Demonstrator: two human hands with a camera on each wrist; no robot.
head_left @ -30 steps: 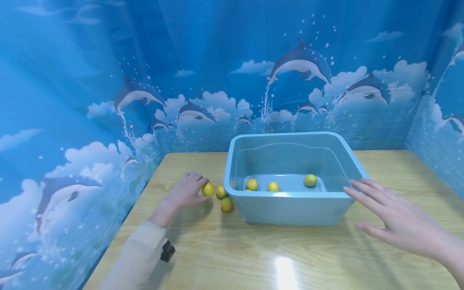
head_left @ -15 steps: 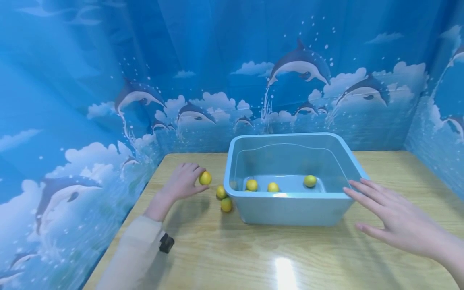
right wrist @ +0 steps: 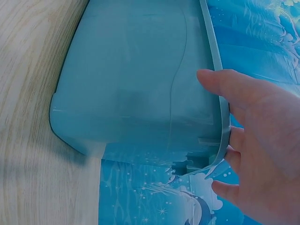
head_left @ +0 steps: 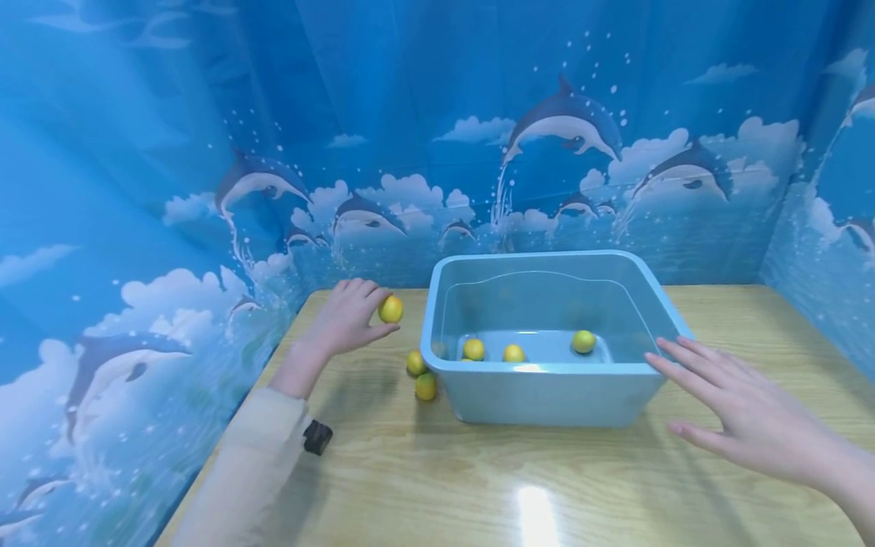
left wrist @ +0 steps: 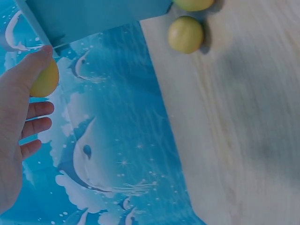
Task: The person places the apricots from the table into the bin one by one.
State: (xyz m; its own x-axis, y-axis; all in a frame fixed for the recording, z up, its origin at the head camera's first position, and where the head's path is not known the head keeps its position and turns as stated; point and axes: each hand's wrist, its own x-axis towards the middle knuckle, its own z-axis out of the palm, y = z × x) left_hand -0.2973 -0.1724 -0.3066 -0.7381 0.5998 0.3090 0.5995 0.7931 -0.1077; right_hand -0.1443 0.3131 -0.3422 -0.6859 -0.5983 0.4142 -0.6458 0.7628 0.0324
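Observation:
My left hand (head_left: 347, 325) pinches a small yellow citrus fruit (head_left: 391, 310) between thumb and fingers, raised over the table left of the blue plastic bin (head_left: 554, 396). In the left wrist view the thumb lies along this fruit (left wrist: 45, 80) and the other fingers extend below it. Two more yellow-green citrus fruits, one behind (head_left: 416, 363) and one in front (head_left: 426, 387), sit by the bin's left side. Several lie inside, among them a fruit (head_left: 584, 342) at the right. My right hand (head_left: 741, 410) has its fingers extended at the bin's right rim.
The bin stands on a light wooden table (head_left: 410, 471), close to its back edge. Blue curtain (head_left: 424, 114) printed with dolphins and clouds hangs behind and along both sides. A small black device (head_left: 317, 437) sits at my left wrist.
My left hand has lifted the citrus fruit from beside the other two, moving it up and toward the back. The right hand and the bin have stayed nearly still.

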